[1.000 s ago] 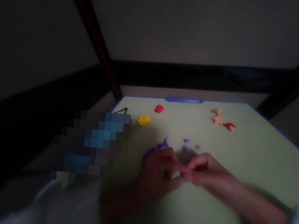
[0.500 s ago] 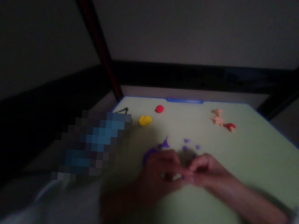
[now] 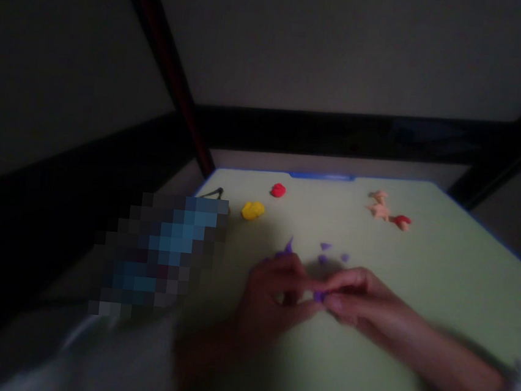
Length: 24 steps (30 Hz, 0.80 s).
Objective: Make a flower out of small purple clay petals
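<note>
A small lump of purple modelling clay [image 3: 319,296] is pinched between the fingertips of my left hand [image 3: 273,295] and my right hand [image 3: 361,297], which meet above the table. Both hands are closed on it, and the fingers cover part of it. Beyond my left hand a pointed purple clay piece [image 3: 289,246] lies on the table, its lower part hidden by my knuckles. Several small purple bits [image 3: 323,259] lie just past my fingertips.
The pale table [image 3: 429,261] has a blue edge. A yellow clay lump [image 3: 253,210] and a red one [image 3: 278,190] lie at the back left. Peach clay shapes [image 3: 380,211] and a red-topped mushroom-like piece [image 3: 402,222] lie at the back right. A blurred-out area [image 3: 178,237] covers the left side.
My right fingers have shifted and opened slightly around the purple lump, so more of it shows. My left hand has moved a little, now covering more of the purple clay behind it.
</note>
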Each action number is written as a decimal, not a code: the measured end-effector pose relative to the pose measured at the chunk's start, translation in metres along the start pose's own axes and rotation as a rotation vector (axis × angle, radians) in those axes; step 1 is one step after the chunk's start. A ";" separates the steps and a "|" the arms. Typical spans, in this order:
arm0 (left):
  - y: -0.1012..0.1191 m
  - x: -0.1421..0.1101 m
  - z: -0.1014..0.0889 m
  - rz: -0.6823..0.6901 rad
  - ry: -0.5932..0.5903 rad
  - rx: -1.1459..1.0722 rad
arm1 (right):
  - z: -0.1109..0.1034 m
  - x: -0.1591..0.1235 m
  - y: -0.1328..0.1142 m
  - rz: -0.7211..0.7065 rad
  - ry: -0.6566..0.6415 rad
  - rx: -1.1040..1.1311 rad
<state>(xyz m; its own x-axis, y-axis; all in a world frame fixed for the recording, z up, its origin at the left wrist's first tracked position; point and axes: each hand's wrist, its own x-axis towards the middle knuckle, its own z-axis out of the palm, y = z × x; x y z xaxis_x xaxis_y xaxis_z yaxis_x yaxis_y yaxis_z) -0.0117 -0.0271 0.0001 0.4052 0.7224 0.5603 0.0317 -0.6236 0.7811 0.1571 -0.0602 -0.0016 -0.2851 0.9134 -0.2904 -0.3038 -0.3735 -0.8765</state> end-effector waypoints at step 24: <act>0.000 -0.001 0.003 0.005 -0.013 0.005 | 0.003 0.000 -0.002 -0.005 0.069 -0.030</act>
<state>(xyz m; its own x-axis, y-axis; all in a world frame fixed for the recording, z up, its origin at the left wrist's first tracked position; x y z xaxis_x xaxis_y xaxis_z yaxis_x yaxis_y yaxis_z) -0.0098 -0.0289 -0.0016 0.4167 0.7152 0.5610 0.0342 -0.6291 0.7766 0.1547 -0.0601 0.0012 -0.2198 0.9246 -0.3110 -0.2778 -0.3649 -0.8886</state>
